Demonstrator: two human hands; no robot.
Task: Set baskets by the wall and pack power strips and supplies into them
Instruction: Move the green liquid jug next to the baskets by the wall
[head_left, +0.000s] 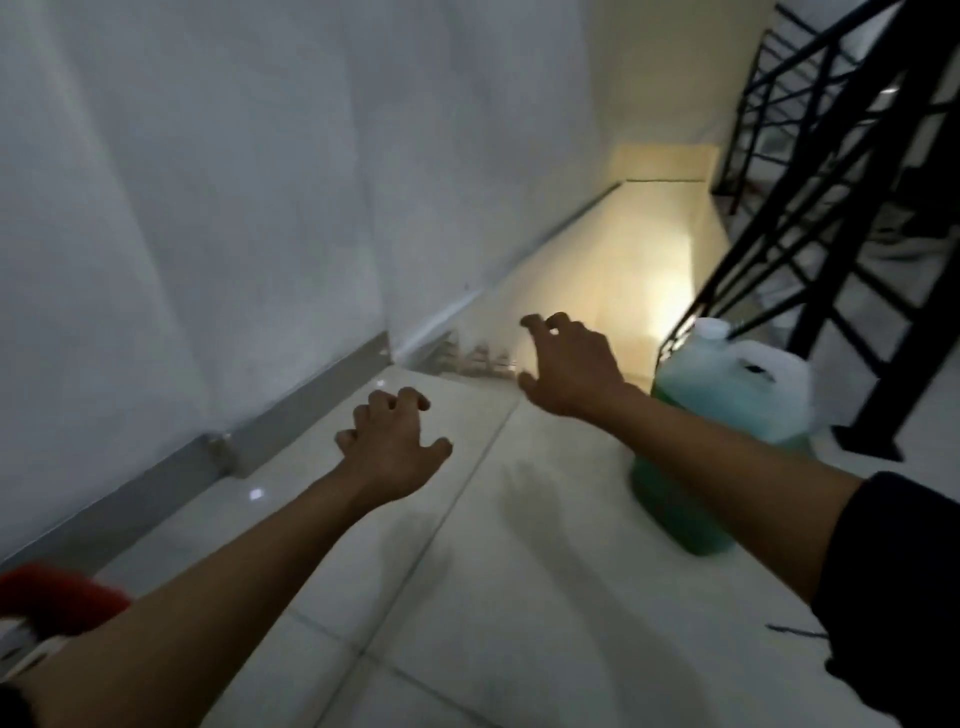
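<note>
Both my arms reach forward over a white tiled floor (519, 597) beside a white wall (208, 182). My left hand (392, 444) hovers palm down with curled, spread fingers and holds nothing. My right hand (569, 366) is farther ahead, near the top edge of a stairway, fingers apart and empty. A translucent plastic jug of green liquid (727, 410) with a white cap stands on the floor just right of my right forearm. No basket or power strip is in view.
A black metal stair railing (831, 208) runs along the right. A stairway (649, 249) drops away ahead, lit yellow. A grey baseboard (291, 410) lines the wall. Something red and white (47, 608), blurred, sits at the lower left corner.
</note>
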